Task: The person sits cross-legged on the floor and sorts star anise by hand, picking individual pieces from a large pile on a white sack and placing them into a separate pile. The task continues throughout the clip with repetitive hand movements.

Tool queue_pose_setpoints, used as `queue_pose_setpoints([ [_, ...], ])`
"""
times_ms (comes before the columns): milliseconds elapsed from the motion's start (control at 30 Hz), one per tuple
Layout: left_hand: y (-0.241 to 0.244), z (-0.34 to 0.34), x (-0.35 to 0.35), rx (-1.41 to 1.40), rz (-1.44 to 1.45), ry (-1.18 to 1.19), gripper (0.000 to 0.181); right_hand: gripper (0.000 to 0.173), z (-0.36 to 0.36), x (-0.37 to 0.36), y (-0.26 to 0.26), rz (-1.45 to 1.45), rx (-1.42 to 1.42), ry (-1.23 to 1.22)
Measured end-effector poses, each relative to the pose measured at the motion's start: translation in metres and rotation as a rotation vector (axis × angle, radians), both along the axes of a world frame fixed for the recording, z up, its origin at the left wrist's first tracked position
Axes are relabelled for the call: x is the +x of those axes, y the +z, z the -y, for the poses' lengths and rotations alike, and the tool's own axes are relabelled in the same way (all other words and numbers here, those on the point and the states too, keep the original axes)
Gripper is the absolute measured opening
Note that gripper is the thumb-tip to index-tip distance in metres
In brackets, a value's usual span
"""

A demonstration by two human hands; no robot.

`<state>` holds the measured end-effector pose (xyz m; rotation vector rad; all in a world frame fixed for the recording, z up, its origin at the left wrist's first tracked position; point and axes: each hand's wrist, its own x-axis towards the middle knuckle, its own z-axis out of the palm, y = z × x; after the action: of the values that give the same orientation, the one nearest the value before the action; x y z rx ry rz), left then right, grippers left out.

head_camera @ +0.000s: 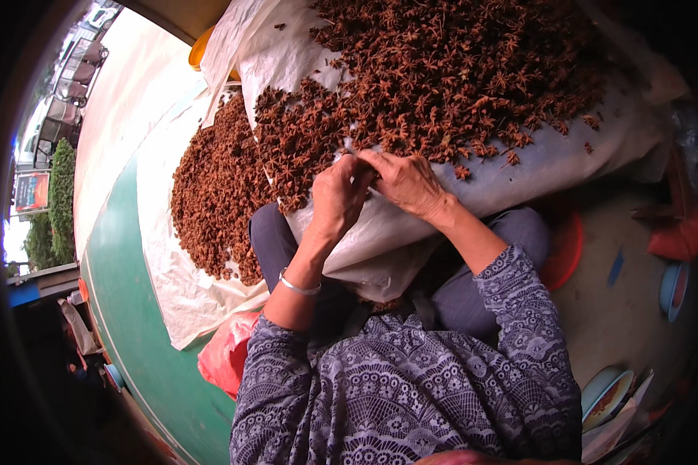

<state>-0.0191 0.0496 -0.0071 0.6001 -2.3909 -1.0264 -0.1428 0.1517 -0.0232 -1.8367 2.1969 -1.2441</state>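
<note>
A broad heap of dried star anise [442, 81] lies on a white plastic sheet [477, 195] in front of me, raised to about lap height. My left hand [338, 195] and my right hand [404, 180] meet at the heap's near edge, with fingertips bent together and nearly touching. Whatever may be pinched between them is hidden by the fingers. A few loose star anise pods [462, 172] are scattered on the sheet to the right of my right hand. The left wrist wears a silver bangle [298, 285].
To the left, a second brown heap [215, 192] rests on a white sheet [174, 290] over the green floor [116, 250]. A pink-red plastic bag [227, 351] is by my left side. On the right are a red basin [564, 256] and pale blue bowls [608, 395].
</note>
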Motion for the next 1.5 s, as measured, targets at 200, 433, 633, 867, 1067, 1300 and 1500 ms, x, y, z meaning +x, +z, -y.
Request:
queue_pose_setpoints([
  [200, 0.031, -0.002, 0.007, -0.056, 0.061, -0.039, 0.007, 0.016, -0.005, 0.006, 0.008, -0.034, 0.047, -0.032],
  [433, 0.028, -0.005, 0.013, -0.116, -0.033, 0.063, 0.007, 0.021, -0.009, 0.016, 0.014, 0.054, 0.042, 0.146],
  [633, -0.004, 0.051, 0.024, -0.626, -0.05, 0.315, 0.024, 0.021, -0.035, 0.045, 0.041, 0.616, 0.67, 0.802],
  [867, -0.04, 0.002, -0.005, -0.619, -0.003, -0.459, 0.024, 0.025, -0.042, -0.036, 0.039, 0.0, 0.465, -0.304],
  [1067, -0.045, 0.051, -0.008, -0.823, 0.136, -0.252, 0.023, 0.015, -0.032, -0.062, -0.007, -0.137, 0.383, -0.424],
  [1300, 0.017, 0.036, 0.0, -0.073, 0.04, -0.166, 0.047, 0.011, 0.002, -0.02, -0.002, 0.598, -0.025, -0.027],
  [1500, 0.026, 0.004, 0.02, 0.3, 0.132, 0.027, 0.017, 0.026, 0.013, 0.017, 0.017, 0.586, -0.1, 0.121],
])
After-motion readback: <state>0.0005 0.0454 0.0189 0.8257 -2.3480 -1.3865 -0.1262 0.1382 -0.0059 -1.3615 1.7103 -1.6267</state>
